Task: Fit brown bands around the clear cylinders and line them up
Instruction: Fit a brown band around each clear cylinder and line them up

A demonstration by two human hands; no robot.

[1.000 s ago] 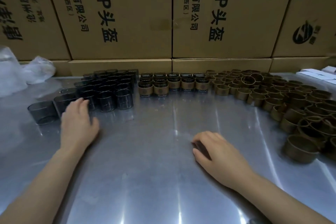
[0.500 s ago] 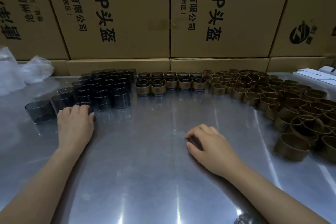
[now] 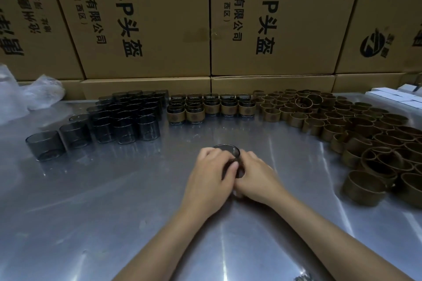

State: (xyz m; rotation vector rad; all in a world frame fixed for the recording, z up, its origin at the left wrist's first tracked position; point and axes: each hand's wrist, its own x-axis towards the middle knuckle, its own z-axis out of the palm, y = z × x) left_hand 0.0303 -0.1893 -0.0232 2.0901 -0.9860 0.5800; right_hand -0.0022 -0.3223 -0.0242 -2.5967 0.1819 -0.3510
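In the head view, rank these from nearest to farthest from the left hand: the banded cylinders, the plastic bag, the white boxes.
From the left hand:
1. Banded cylinders, straight ahead in the back middle row.
2. Plastic bag, at the far left back edge.
3. White boxes, at the far right back corner.

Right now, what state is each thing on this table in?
Held cylinder: upright, gripped by both hands, band hidden.
Left hand: curled round it.
Right hand: curled round it.
Bare cylinders: upright, unbanded, grouped at left.
Banded cylinders: upright, lined up at the back.
Loose brown bands: empty, heaped at right.
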